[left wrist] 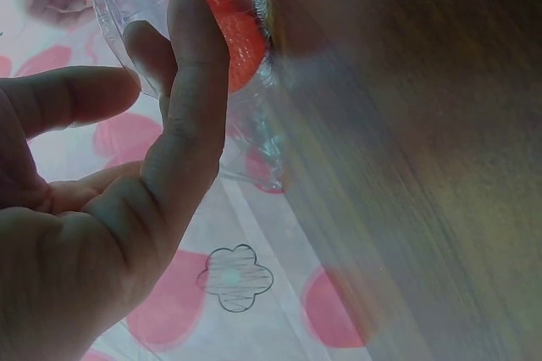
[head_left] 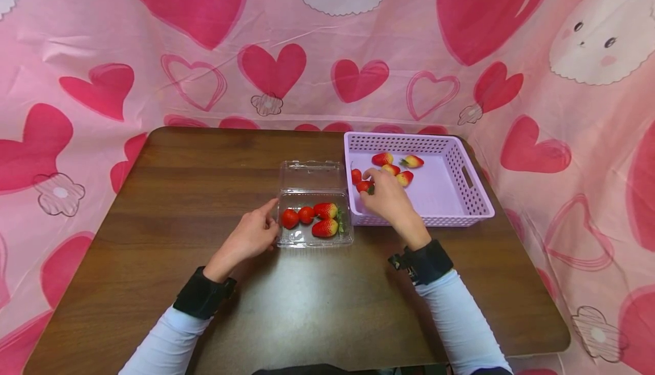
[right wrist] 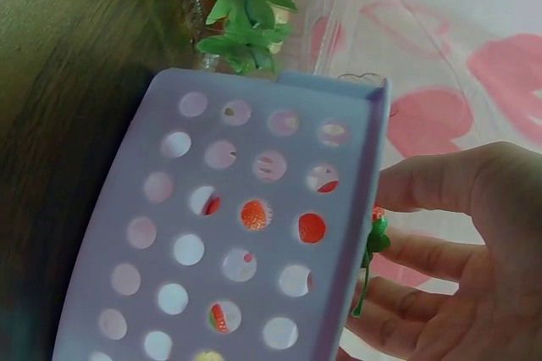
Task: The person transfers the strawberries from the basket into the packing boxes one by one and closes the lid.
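Note:
A clear plastic clamshell box (head_left: 313,241) lies open at mid-table with several strawberries (head_left: 324,227) inside. My left hand (head_left: 271,216) rests its straight fingers against the box's left side; in the left wrist view the index finger (left wrist: 190,81) lies on the clear wall (left wrist: 254,132) with red fruit behind it. A lilac perforated basket (head_left: 450,193) stands to the right with several strawberries (head_left: 404,178). My right hand (head_left: 369,184) reaches over the basket's near-left corner and pinches a strawberry (head_left: 364,186). In the right wrist view its green stem (right wrist: 371,247) shows by my fingers (right wrist: 423,251), past the basket wall (right wrist: 246,208).
The box's clear lid (head_left: 312,175) lies folded back towards the far side, beside the basket. The brown wooden table (head_left: 204,193) has rounded corners. A pink cloth with hearts (head_left: 271,68) hangs behind and around it.

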Tool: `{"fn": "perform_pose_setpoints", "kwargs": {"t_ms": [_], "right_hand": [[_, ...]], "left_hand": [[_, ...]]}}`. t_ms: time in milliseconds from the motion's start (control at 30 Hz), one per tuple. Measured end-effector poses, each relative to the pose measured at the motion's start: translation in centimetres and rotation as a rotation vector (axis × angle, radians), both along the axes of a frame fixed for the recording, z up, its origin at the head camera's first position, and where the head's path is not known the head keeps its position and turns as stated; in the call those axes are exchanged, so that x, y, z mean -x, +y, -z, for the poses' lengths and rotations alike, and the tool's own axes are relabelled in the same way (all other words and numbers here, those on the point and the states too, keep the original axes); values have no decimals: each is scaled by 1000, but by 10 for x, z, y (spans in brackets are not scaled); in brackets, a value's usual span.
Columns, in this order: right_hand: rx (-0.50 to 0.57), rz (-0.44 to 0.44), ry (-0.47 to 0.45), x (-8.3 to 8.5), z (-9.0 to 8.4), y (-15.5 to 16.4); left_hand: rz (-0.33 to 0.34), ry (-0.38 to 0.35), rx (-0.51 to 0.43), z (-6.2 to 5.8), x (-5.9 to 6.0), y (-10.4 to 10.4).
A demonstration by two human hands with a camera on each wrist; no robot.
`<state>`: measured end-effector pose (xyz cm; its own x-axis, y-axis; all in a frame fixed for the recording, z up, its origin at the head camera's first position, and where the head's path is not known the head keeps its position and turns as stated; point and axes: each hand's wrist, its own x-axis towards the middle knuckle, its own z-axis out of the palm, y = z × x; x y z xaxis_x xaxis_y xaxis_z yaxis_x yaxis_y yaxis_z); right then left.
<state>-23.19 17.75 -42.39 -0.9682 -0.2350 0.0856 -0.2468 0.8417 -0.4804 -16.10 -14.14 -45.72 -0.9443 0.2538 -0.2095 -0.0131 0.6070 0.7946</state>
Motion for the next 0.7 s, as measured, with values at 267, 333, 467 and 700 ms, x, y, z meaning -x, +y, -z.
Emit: {"fn": "perform_pose_setpoints", "kwargs": {"t_ms": [267,333,467,700], "right_hand": [[26,-13,32,-4,-4,-5],[29,-17,36,-5,-5,-6],[25,-16,32,-8,-9,-9],[33,-17,5,-15,-15,-16]], "left_hand": [[1,4,-3,0,0,0],[1,2,-3,-1,0,0],[-4,-5,0,-1,1,0],[0,-8,0,0,1,0]]}}
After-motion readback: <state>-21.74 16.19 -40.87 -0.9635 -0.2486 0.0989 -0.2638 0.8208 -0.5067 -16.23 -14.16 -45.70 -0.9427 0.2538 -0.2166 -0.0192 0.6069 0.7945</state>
